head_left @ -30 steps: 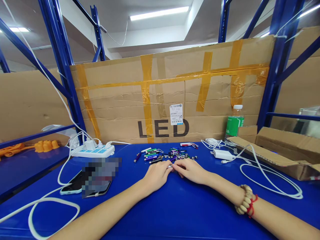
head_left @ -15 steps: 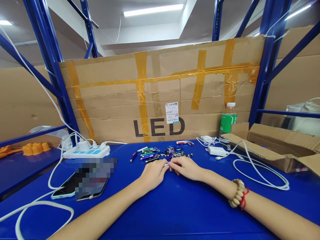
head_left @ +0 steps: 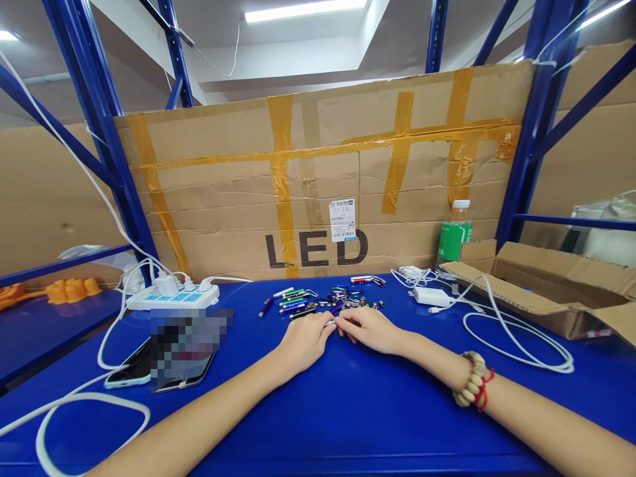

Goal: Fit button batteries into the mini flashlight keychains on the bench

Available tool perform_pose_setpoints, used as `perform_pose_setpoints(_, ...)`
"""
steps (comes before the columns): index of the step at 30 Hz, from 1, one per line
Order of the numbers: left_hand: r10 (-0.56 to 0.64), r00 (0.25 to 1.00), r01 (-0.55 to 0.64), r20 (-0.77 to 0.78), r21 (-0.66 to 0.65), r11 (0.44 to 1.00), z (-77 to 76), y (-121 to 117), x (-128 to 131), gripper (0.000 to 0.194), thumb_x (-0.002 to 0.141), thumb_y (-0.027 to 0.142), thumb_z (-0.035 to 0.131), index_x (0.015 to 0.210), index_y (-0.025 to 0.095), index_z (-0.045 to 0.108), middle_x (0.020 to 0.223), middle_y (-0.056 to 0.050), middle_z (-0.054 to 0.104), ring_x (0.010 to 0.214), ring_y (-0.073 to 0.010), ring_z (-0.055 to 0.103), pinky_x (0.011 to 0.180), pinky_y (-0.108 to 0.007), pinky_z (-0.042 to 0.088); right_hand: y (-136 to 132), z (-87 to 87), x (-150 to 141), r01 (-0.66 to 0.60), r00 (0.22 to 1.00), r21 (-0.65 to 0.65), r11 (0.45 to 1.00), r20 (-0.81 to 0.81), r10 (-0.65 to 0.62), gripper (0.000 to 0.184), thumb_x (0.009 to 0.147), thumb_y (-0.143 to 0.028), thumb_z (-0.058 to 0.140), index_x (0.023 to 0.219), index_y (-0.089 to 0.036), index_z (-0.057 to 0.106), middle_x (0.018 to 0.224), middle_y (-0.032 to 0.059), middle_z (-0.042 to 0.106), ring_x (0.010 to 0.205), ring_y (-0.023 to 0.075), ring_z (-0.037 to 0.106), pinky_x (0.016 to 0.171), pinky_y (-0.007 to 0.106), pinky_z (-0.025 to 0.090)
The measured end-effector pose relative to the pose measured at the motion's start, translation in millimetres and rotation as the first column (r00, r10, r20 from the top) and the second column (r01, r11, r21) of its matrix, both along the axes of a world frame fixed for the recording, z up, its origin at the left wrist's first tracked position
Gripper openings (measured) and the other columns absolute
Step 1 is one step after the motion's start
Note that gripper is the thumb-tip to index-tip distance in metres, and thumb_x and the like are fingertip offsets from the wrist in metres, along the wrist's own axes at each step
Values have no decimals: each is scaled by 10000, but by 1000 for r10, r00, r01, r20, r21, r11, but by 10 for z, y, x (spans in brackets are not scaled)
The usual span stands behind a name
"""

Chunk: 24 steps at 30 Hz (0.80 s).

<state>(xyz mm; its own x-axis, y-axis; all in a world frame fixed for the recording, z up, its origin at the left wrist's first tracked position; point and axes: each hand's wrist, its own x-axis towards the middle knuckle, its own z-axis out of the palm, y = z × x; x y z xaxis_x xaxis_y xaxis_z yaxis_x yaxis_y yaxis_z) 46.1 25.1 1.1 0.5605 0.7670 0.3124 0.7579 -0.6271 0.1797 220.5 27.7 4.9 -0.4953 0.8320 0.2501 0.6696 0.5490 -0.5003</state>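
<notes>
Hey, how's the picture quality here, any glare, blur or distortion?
In the head view, the ceiling light is blown out to white and the orange tape glints; also in the head view, the blue uprights splay outward, probably lens distortion, a pixelated patch hides part of the phones, and the silvery piece at the left hand is too small to make out.

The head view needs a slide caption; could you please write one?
Left hand and right hand meet at a small silvery piece, in front of scattered colourful tubes on a blue table.

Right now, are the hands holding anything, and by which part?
The left hand holds a silvery piece; which part is too small to tell.
</notes>
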Motion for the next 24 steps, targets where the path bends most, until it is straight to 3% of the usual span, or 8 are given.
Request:
perform_pose_setpoints(4, 45, 999, -45, 28, 1, 999, 8, -9, 6, 280, 910, 294, 285, 929, 210, 552, 957, -34, 646, 886, -174, 594, 740, -263, 437, 36, -50, -5, 59, 984, -23, 998, -169, -62, 340, 849, -476, 392, 770, -184, 547, 636, -22, 586, 518, 91, 513, 513, 211, 375)
perform_pose_setpoints(8, 71, 996, -70, 63, -10, 997, 15, -9, 3, 292, 914, 303, 275, 948, 218, 552, 967, -31, 644, 882, -177, 597, 722, -262, 438, 86, -72, -9, 8, 935, -147, 989, -351, -60, 401, 769, -501, 507, 976, -166, 583, 722, 4, 618, 374, 53, 448, 383, 201, 344)
perform_pose_setpoints(11, 68, 994, -68, 81, -4, 998, 14, -9, 0, 294, 914, 315, 279, 956, 221, 554, 981, -30, 645, 916, -188, 593, 728, -273, 438, 94, -58, -11, 16, 896, -208, 978, -431, -106, 419, 699, -485, 593, 906, -126, 658, 686, 24, 627, 356, 43, 424, 354, 199, 313)
perform_pose_setpoints(17, 56, 992, -57, 113, 8, 998, 14, -10, -3, 298, 911, 317, 293, 991, 232, 567, 993, -18, 649, 925, -182, 590, 747, -265, 435, 73, -69, -9, -2, 828, -332, 943, -529, -184, 454, 625, -478, 662, 883, -104, 677, 453, -38, 511, 365, 47, 401, 375, 187, 320)
perform_pose_setpoints(24, -12, 985, 19, 173, -38, 999, -13, 18, -21, 302, 917, 329, 265, 993, 231, 541, 1001, -15, 635, 899, -166, 590, 747, -257, 434, 74, -61, -31, -13, 806, -361, 932, -556, -204, 448, 606, -485, 677, 857, -114, 668, 476, -41, 507, 385, 43, 406, 368, 177, 322)
